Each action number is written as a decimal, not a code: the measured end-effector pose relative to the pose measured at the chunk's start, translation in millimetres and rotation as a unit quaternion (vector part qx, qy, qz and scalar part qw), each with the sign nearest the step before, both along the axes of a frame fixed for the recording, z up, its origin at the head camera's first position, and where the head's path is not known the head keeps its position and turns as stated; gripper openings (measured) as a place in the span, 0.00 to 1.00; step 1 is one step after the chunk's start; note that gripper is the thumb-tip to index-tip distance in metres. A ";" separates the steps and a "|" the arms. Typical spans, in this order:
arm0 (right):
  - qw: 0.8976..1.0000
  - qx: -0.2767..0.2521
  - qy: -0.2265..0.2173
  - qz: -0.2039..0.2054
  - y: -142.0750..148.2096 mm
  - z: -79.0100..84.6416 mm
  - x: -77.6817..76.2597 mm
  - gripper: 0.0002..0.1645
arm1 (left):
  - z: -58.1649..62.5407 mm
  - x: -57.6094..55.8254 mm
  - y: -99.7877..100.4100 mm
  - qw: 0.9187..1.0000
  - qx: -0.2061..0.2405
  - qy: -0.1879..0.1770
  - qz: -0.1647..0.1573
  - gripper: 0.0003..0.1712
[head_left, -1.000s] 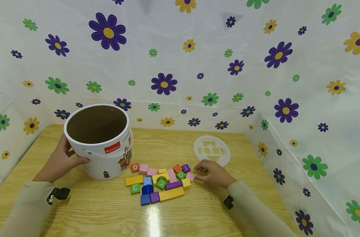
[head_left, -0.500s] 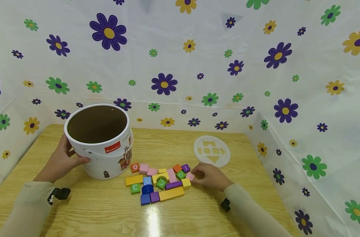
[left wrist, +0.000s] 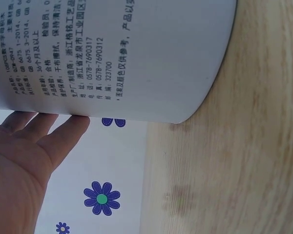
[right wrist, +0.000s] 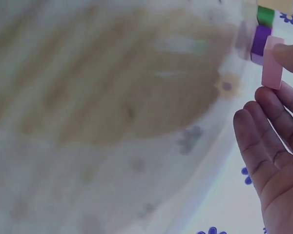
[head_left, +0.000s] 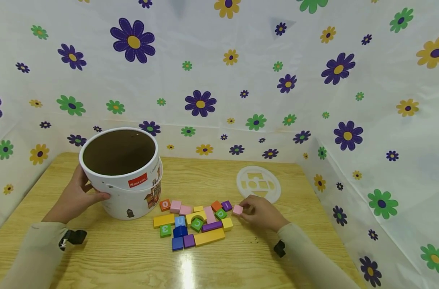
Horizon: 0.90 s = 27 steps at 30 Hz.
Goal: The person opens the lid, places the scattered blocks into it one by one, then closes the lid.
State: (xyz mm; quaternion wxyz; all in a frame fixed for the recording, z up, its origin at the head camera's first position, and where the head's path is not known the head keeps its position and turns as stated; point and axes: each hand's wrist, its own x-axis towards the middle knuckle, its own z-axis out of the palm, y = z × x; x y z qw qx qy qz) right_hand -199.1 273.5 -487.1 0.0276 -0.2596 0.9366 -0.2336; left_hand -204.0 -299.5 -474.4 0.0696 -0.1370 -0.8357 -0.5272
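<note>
While the left hand point(head_left: 73, 199) rests on the white bucket point(head_left: 118, 203), its grip spread wide around the 8 o'clock side, the right hand point(head_left: 263, 212) has the pink block point(head_left: 238, 210) in a narrow grip, pinched by thumb and fingertips! That block is near 2 o'clock of the cluster of coloured blocks point(head_left: 196, 224), just beside a purple letter block point(head_left: 226, 205). Over at the cluster's 10 o'clock, the bucket stands on the wood-grain bench point(head_left: 133, 257), mouth facing up. Beyond the pink block, toward 1 o'clock, a white disc point(head_left: 246, 175) with cut-out shapes lies flat; floral sheeting point(head_left: 169, 44) rises at 12.
</note>
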 end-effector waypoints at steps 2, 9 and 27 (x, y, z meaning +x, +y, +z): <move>1.000 -0.008 0.010 -0.002 2.4 4.1 -2.9 0.12 | 0.2 0.8 0.2 1.000 0.002 0.001 -0.002 0.70; 0.997 -0.036 0.074 0.009 0.7 29.6 -14.0 0.15 | 1.6 1.6 1.7 1.000 -0.003 -0.002 -0.001 0.70; 0.976 -0.050 0.207 0.044 -42.5 94.9 -51.6 0.19 | 2.1 2.9 2.8 1.000 -0.018 -0.016 0.013 0.69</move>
